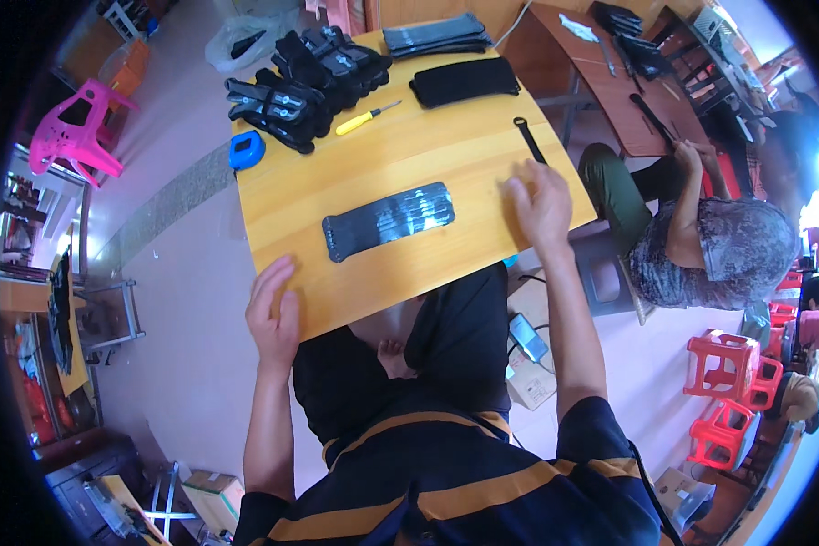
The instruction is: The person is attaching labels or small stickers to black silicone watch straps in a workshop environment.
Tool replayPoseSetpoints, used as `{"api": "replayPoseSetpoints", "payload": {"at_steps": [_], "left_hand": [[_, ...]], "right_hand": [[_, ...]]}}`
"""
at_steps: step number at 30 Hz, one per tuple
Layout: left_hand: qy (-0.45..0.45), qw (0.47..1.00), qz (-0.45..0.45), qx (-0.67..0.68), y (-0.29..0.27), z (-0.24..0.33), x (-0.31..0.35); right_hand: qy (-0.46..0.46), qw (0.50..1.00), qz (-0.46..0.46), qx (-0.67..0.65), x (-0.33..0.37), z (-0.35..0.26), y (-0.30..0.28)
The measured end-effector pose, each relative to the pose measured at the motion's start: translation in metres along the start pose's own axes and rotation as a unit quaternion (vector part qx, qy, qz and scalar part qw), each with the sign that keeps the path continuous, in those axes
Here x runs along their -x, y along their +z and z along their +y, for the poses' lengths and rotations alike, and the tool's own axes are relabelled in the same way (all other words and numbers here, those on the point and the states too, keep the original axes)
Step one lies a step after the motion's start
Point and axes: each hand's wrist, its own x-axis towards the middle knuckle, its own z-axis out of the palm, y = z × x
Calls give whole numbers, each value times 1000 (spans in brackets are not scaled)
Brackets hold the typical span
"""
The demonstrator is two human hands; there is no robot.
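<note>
Neither grip holds anything: the right hand (539,202) lies palm down with fingers spread on the wooden desk (373,164), near its right edge, and the left hand (275,309) rests open on the desk's near-left corner, fingers curled lightly over the edge. Between the two lies a flat dark strap-like piece (389,219) with a shiny face, apart from both hands. Its long axis runs left to right across the desk and slightly uphill toward the right, so its right end points at the right hand, which looks the nearer of the two; the left hand sits below and left of its other end. Just beyond the right hand's fingertips is a slim black wrench (529,138), lying along the desk's right edge. Farther back from the strap are a yellow-handled screwdriver (366,118), a blue tape measure (246,148), a heap of black gloves (305,82), a black pad (464,80) and a stack of dark strips (435,35). To the right of the desk another person (701,246) sits at a second table.
</note>
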Motion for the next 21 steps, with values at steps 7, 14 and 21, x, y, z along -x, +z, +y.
{"api": "replayPoseSetpoints", "payload": {"at_steps": [7,14,21], "left_hand": [[-52,998,6,-29,-35,20,63],[-71,997,20,1,-32,32,112],[-6,1000,14,26,-29,43,129]], "right_hand": [[156,980,-95,77,-40,44,13],[113,983,-124,71,-5,30,2],[-4,988,-90,127,43,0,-16]]}}
